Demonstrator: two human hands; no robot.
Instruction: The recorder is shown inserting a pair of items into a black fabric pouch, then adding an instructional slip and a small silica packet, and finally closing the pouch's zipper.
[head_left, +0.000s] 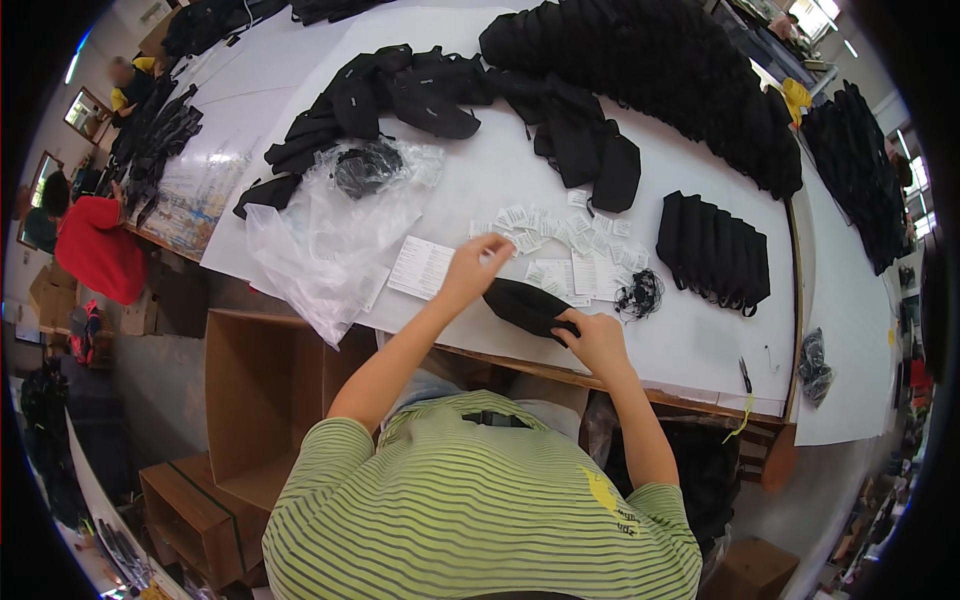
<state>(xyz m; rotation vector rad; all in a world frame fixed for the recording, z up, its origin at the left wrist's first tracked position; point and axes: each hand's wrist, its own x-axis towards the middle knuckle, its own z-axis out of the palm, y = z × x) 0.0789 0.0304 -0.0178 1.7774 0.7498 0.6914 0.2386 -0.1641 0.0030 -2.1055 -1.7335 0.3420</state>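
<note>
Our white table has a big pile of black pouches at 1 o'clock. Our black pouch's by the near edge, right hand pinching its 4 o'clock end; left hand's at its 10 o'clock, can't tell if gripping.

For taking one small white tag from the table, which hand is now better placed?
Probably the left hand: its fingers are beside the white tags and seem off the black pouch, though I cannot tell whether they already pinch something. The right hand is busy gripping the pouch's right end.
</note>
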